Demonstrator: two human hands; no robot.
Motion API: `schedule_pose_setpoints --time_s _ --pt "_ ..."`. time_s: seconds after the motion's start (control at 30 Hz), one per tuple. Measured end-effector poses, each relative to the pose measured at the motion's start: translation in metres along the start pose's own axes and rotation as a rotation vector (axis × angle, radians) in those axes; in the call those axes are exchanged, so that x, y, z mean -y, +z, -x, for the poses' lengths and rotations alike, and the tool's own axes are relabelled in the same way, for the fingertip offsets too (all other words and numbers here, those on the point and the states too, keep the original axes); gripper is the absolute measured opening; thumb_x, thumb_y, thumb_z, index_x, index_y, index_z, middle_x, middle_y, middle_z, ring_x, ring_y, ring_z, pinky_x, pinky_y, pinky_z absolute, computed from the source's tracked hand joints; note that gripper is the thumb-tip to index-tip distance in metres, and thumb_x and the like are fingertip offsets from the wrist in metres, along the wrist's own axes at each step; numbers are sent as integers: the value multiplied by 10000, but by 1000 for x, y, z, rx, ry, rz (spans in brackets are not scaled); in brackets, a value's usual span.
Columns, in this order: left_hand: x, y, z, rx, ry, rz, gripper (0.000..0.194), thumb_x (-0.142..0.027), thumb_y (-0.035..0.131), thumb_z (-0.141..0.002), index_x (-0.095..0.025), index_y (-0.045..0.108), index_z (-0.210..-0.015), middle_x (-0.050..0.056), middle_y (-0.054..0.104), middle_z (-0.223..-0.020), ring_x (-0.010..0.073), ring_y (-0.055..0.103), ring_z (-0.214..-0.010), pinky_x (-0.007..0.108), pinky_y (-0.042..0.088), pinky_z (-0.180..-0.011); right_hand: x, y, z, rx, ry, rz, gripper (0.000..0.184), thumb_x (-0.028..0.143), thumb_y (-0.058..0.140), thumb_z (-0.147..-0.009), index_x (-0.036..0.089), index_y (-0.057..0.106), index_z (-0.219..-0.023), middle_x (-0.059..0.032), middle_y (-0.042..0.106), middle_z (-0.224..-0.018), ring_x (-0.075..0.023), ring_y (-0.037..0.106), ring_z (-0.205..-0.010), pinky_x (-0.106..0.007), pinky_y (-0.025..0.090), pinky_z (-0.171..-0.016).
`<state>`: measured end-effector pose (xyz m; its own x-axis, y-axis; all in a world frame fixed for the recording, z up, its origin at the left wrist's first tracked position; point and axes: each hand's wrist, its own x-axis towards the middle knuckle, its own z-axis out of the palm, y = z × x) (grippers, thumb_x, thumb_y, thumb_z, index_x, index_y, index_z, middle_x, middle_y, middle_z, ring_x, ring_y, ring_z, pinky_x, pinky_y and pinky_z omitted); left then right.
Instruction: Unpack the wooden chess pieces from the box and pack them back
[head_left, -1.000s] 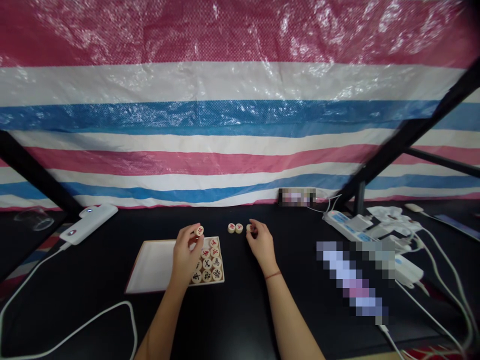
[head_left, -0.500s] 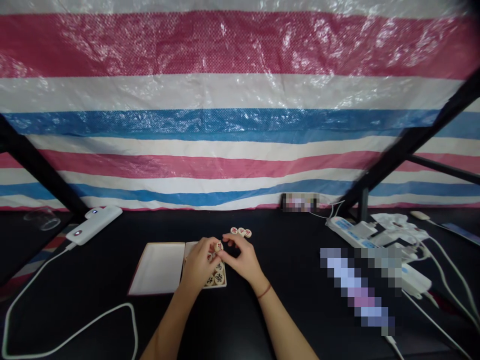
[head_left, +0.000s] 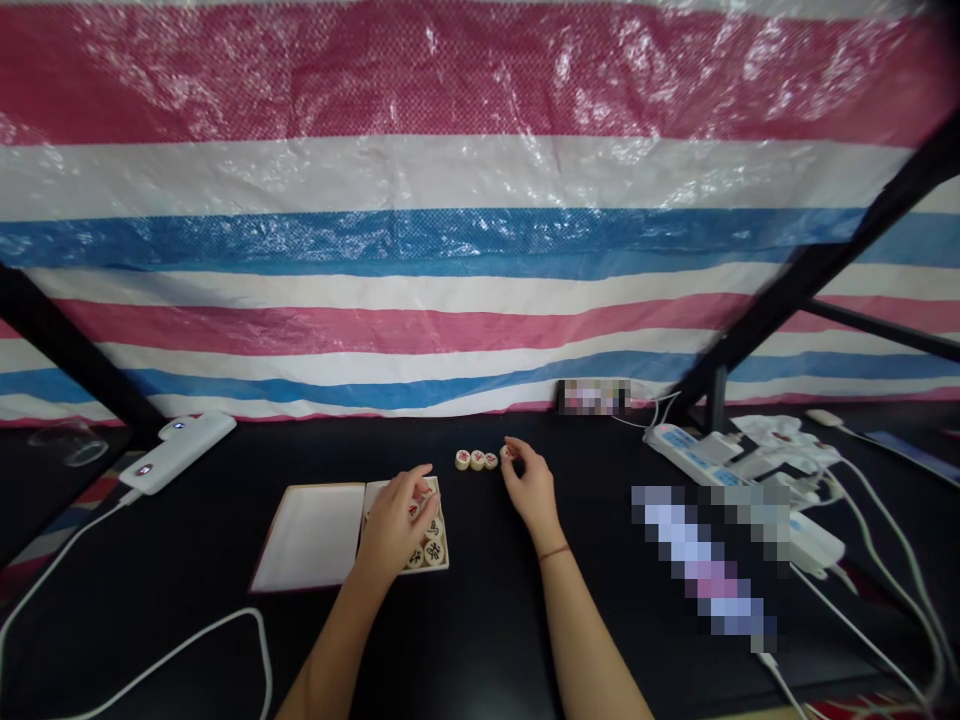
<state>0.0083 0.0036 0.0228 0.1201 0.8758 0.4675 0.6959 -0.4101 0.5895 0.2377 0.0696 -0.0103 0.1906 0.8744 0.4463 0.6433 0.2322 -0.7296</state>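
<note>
My left hand hovers over an open box of Chinese chess pieces. Its fingers and thumb are apart, with red-marked pieces showing between them. Black-marked pieces lie in the near right part of the box, while the hand covers much of the rest. Further right, my right hand pinches a red-marked Chinese chess piece at the table surface. Just left of it, three red-marked pieces lie in a short row, face up.
The box's lid lies open to the left. A white device with a cable stands at far left. Power strips, plugs and cables crowd the right side. A phone-like object leans at the back against the striped sheet.
My right hand has moved right, away from the box, carrying a red-marked chess piece to the end of the row. My left hand has let that piece go and stays over the box.
</note>
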Motion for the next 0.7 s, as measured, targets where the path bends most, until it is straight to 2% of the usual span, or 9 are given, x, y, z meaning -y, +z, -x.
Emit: schedule_pose_setpoints --time_s 0.1,0.2,0.43,0.7 --pt "-1 -2 -1 -8 -12 7 300 -281 502 -910 -214 536 -1200 14 648 -853 162 642 -806 318 524 -786 -3 5 1 121 -48 36 302 314 500 -858 209 615 -1118 -84 695 -1082 -239 612 -1023 -420 469 -925" --pt "-2 -3 -1 -20 -15 19 297 -283 486 -912 -208 548 -1192 15 659 -837 159 652 -791 312 530 -780 1 8 4 175 -53 85 278 295 506 -864 242 592 -1122 -54 688 -1117 -228 606 -1059 -435 449 -949" --pt "-1 -3 -1 -20 -41 24 313 -299 483 -906 -207 560 -1196 22 679 -828 167 663 -795 318 535 -778 -1 9 4 200 -9 163 363 225 558 -791 238 570 -1153 -50 678 -1117 -243 601 -1063 -444 434 -937" --pt "2 -3 -2 1 -37 22 310 -286 476 -904 -202 564 -1190 26 690 -833 166 662 -783 302 524 -750 0 11 5 185 -1 173 317 265 545 -814 231 592 -1126 -60 684 -1072 -250 603 -1042 -442 425 -915"
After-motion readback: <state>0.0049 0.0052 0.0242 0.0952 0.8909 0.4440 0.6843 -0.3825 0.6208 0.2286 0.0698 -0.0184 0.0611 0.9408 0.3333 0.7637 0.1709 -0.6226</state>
